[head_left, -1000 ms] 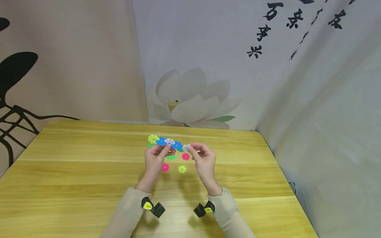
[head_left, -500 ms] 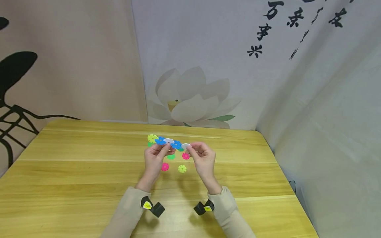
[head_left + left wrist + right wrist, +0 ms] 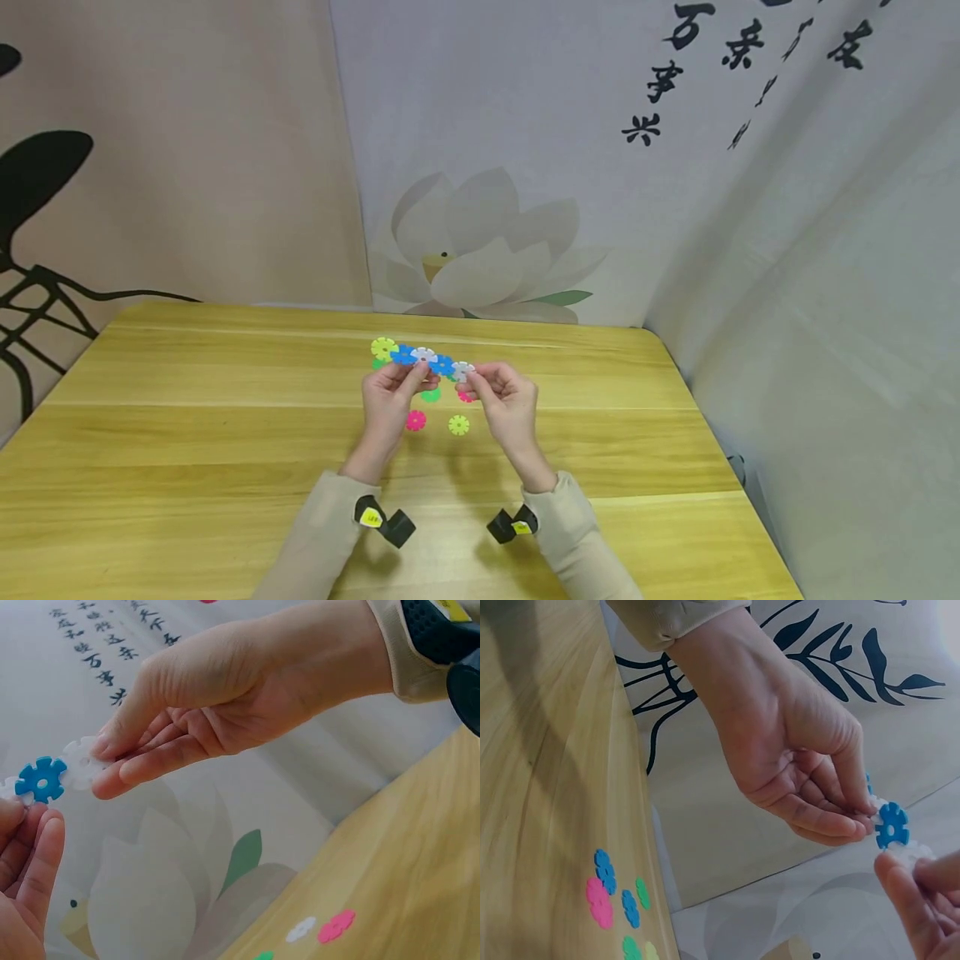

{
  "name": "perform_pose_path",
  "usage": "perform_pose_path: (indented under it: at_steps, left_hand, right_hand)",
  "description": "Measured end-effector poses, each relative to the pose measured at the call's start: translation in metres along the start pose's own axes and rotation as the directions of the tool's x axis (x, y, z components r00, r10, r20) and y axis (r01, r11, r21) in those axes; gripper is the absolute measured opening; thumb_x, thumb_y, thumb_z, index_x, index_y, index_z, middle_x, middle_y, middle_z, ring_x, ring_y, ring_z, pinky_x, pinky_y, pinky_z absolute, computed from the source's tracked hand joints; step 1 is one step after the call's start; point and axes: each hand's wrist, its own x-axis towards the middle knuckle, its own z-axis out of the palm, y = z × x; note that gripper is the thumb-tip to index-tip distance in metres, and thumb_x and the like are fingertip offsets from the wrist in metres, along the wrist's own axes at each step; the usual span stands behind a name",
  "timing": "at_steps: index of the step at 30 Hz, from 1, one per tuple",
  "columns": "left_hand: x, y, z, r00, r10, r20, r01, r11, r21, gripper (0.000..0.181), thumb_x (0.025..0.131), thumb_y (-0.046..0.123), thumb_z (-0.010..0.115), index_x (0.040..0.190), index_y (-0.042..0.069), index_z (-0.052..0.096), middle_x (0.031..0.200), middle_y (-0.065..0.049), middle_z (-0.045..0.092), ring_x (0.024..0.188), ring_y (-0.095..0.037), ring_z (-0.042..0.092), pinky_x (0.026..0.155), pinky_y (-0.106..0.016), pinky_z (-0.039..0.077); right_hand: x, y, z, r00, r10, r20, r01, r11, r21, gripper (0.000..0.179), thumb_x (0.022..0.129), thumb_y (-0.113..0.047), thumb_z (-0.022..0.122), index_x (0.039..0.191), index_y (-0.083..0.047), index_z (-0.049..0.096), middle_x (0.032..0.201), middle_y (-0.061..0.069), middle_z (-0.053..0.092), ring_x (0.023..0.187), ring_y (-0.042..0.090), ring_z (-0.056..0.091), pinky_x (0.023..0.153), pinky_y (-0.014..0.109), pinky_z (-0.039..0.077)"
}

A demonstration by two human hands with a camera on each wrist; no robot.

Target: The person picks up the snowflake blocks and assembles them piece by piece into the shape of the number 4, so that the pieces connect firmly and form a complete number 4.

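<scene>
Above the far half of the table, my left hand [image 3: 385,408] pinches a chain of slotted plastic snowflake discs [image 3: 403,355] by its white middle disc. A yellow disc [image 3: 384,348] forms the chain's left end, and a blue disc [image 3: 42,781] its right end. Between thumb and fingers, my right hand [image 3: 515,410] grips a single white snowflake disc [image 3: 462,371], partly covered by the fingertips. In the left wrist view this white disc's edge overlaps the blue end disc. The right wrist view shows the same blue disc [image 3: 892,826] between both hands' fingertips.
Loose discs lie on the wooden table [image 3: 225,467] beneath the hands, among them a pink disc [image 3: 416,420], a yellow-green disc [image 3: 459,425] and a green disc [image 3: 431,395]. A printed fabric backdrop [image 3: 495,150] hangs behind the table's far edge.
The right hand has moved slightly left, bringing its white disc from beside the chain to overlap the blue end disc. The left hand has stayed nearly still, still pinching the chain.
</scene>
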Motion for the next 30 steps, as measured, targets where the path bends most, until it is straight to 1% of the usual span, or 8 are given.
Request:
perform_pose_path:
  at_steps: [3,7,12,16,20,23,26,30]
  left_hand:
    - [-0.001,-0.001,0.001,1.0,0.001,-0.005,-0.001,1.0,-0.001,0.011,0.086,-0.013,0.056,0.083,-0.023,0.056,0.068,0.002,0.067,0.061,-0.009,0.066,0.06,-0.024,0.058]
    - [-0.002,-0.002,0.003,1.0,0.011,0.001,-0.011,1.0,0.012,0.014,0.086,-0.013,0.057,0.082,-0.025,0.054,0.066,0.003,0.068,0.06,-0.008,0.066,0.06,-0.023,0.057]
    - [-0.007,-0.004,0.006,1.0,0.022,0.01,-0.022,1.0,0.005,0.014,0.085,-0.014,0.056,0.082,-0.027,0.053,0.066,0.003,0.067,0.059,-0.007,0.065,0.06,-0.022,0.057]
    - [-0.01,-0.004,0.006,1.0,0.028,-0.013,-0.028,1.0,0.002,0.01,0.085,-0.013,0.057,0.078,-0.02,0.059,0.065,0.002,0.067,0.058,-0.008,0.065,0.059,-0.022,0.057]
    - [-0.009,-0.004,0.006,1.0,0.024,-0.019,-0.024,1.0,0.011,0.01,0.086,-0.01,0.059,0.077,-0.016,0.061,0.066,0.002,0.067,0.059,-0.009,0.065,0.06,-0.023,0.057]
    - [-0.008,-0.004,0.006,1.0,0.004,-0.022,-0.003,1.0,0.008,0.01,0.086,-0.008,0.06,0.077,-0.011,0.063,0.066,0.001,0.067,0.061,-0.01,0.066,0.061,-0.025,0.058]
    - [-0.006,-0.004,0.006,0.998,-0.037,-0.047,0.036,0.999,-0.023,0.015,0.087,-0.006,0.059,0.075,-0.001,0.066,0.068,0.0,0.068,0.063,-0.011,0.067,0.063,-0.027,0.058]
    - [-0.003,-0.005,0.004,0.99,-0.092,-0.105,0.082,0.992,-0.099,0.023,0.088,-0.007,0.058,0.072,0.007,0.067,0.069,-0.003,0.069,0.065,-0.013,0.068,0.065,-0.027,0.058]
  right_hand:
    - [0.0,-0.002,-0.001,1.0,-0.004,0.019,0.004,1.0,-0.005,0.002,0.083,0.014,0.059,0.085,0.014,0.06,0.073,0.028,0.065,0.061,0.038,0.065,0.055,0.047,0.056]
    - [0.002,-0.012,-0.004,0.998,-0.04,0.05,0.042,0.999,-0.03,0.007,0.08,0.023,0.057,0.082,0.017,0.059,0.071,0.03,0.063,0.06,0.042,0.063,0.054,0.044,0.057]
    - [0.003,-0.026,-0.005,0.991,-0.098,0.09,0.103,0.993,-0.055,0.005,0.078,0.024,0.057,0.078,0.019,0.057,0.069,0.032,0.062,0.057,0.043,0.062,0.052,0.041,0.057]
    - [0.002,-0.026,-0.004,0.988,-0.116,0.106,0.121,0.991,-0.047,0.005,0.078,0.024,0.057,0.078,0.019,0.056,0.07,0.032,0.062,0.058,0.042,0.063,0.053,0.038,0.057]
    - [0.001,-0.012,-0.006,0.995,-0.066,0.077,0.068,0.998,-0.016,0.001,0.081,0.02,0.058,0.081,0.019,0.058,0.07,0.031,0.063,0.06,0.037,0.065,0.053,0.038,0.058]
    - [0.001,0.0,-0.008,0.999,0.0,0.052,-0.001,1.0,0.023,0.006,0.085,0.013,0.058,0.086,0.019,0.06,0.072,0.031,0.064,0.063,0.026,0.068,0.055,0.037,0.058]
    - [0.002,0.007,-0.011,0.997,0.069,0.043,-0.072,0.995,0.062,0.014,0.089,0.005,0.058,0.094,0.018,0.06,0.079,0.033,0.064,0.068,0.014,0.069,0.059,0.034,0.059]
    - [0.005,0.017,-0.021,0.976,0.216,0.033,-0.217,0.974,0.06,0.021,0.091,-0.001,0.059,0.102,0.016,0.06,0.087,0.031,0.064,0.072,0.019,0.069,0.064,0.037,0.059]
